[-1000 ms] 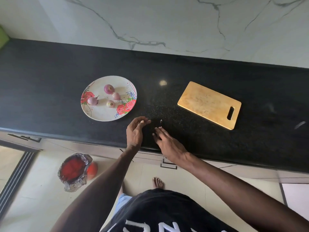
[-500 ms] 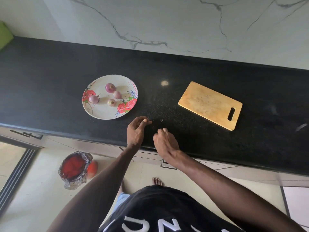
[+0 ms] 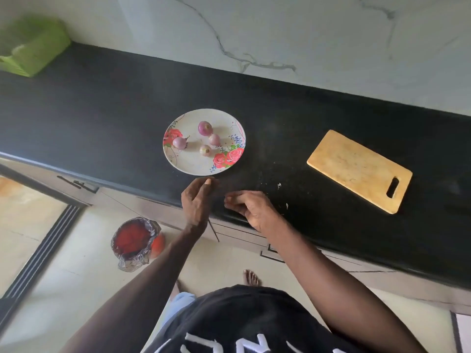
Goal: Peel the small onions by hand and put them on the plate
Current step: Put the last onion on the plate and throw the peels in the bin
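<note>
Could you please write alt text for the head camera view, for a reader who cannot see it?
Four small onions lie on a floral plate on a black counter. The left hand and right hand hover at the counter's near edge, fingers curled. A wooden cutting board lies to the right.

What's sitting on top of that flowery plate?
Four small onions lie on the plate, near its middle, all pinkish. Printed roses show around them. Nothing covers the plate; only the patches of pattern directly beneath each onion are hidden.
</note>
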